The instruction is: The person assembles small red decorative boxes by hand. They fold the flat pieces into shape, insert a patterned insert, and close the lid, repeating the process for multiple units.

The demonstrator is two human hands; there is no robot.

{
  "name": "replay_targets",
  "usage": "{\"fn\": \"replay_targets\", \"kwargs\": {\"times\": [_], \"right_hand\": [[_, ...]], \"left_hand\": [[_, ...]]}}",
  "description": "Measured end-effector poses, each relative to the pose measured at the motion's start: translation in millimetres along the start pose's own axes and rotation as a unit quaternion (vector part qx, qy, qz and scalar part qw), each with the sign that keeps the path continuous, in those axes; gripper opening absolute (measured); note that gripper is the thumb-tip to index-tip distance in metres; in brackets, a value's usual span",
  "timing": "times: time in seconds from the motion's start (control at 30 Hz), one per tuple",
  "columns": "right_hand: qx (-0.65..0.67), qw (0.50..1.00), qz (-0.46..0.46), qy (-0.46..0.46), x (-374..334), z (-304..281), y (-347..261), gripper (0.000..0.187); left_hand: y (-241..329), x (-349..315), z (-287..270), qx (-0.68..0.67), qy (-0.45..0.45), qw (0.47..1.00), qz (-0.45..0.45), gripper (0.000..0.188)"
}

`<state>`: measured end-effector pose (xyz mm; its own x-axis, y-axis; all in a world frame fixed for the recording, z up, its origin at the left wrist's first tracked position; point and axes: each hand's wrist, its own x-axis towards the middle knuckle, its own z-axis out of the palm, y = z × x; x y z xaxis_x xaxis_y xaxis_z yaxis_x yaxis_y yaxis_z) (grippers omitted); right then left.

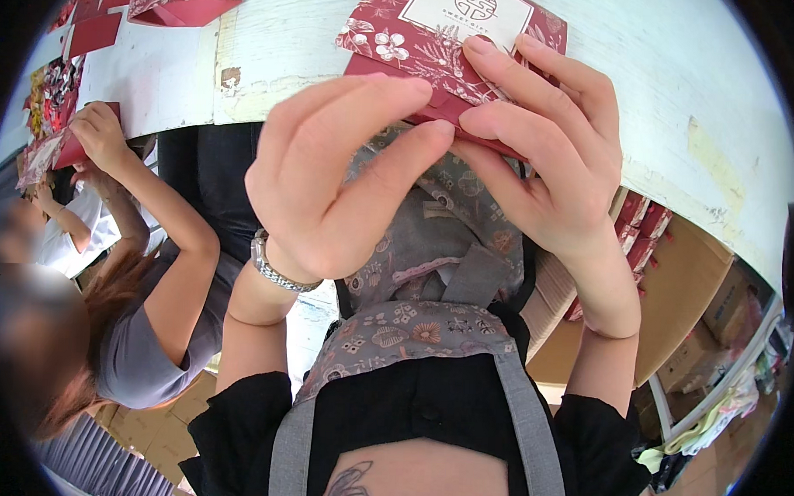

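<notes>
A dark red gift box [404,51] of folded card, with white and pink flower print and a white label, rests at the table's near edge. My right hand [558,140] grips its front right side, two fingers on top of the printed cover and the thumb under the edge. Thumb and index finger of my left hand [339,158] close on the plain red front edge, close beside my right fingertips. The far end of the box goes out of the picture. What lies beneath the cover is hidden.
The white table [682,109] has worn, stained patches. An open cardboard box [675,293] holding red packages stands below it at right. At left, a co-worker's hand [103,137] holds another red box [77,149]; folded red card pieces [182,9] lie beyond.
</notes>
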<state>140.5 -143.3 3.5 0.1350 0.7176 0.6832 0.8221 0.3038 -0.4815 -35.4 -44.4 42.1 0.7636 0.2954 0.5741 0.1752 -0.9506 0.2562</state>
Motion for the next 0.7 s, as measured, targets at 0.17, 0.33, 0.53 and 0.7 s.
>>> {"fn": "replay_targets", "kwargs": {"times": [0.17,0.33,0.53,0.7], "right_hand": [[-0.001,1.000,0.000,0.006,-1,0,-1,0.037],[-0.001,1.000,0.003,0.015,0,3,-2,0.037],[0.007,1.000,0.007,0.020,0,3,-1,0.036],[0.013,1.000,0.008,0.015,-1,3,-1,0.035]], "left_hand": [[1,4,1,0.000,0.000,1.000,-0.009,0.021],[10,11,-1,0.003,-0.031,0.998,-0.057,0.022],[-1,10,4,0.034,0.018,0.999,0.009,0.024],[-6,3,9,0.009,0.058,0.998,0.005,0.024]]}}
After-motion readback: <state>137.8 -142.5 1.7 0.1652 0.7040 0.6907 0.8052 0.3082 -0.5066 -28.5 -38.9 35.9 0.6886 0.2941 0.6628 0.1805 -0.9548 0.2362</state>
